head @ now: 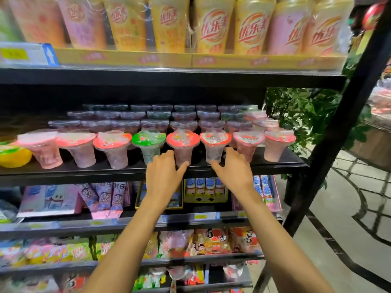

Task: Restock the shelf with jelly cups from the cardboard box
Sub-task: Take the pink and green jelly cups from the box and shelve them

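Red-lidded jelly cup by left hand

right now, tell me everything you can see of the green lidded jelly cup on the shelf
The green-lidded jelly cup stands upright in the front row on the black shelf. It is a clear plastic cup that narrows downward, with a wide, glossy green lid and greenish contents. The left hand hides its base from view; whether they touch I cannot tell.
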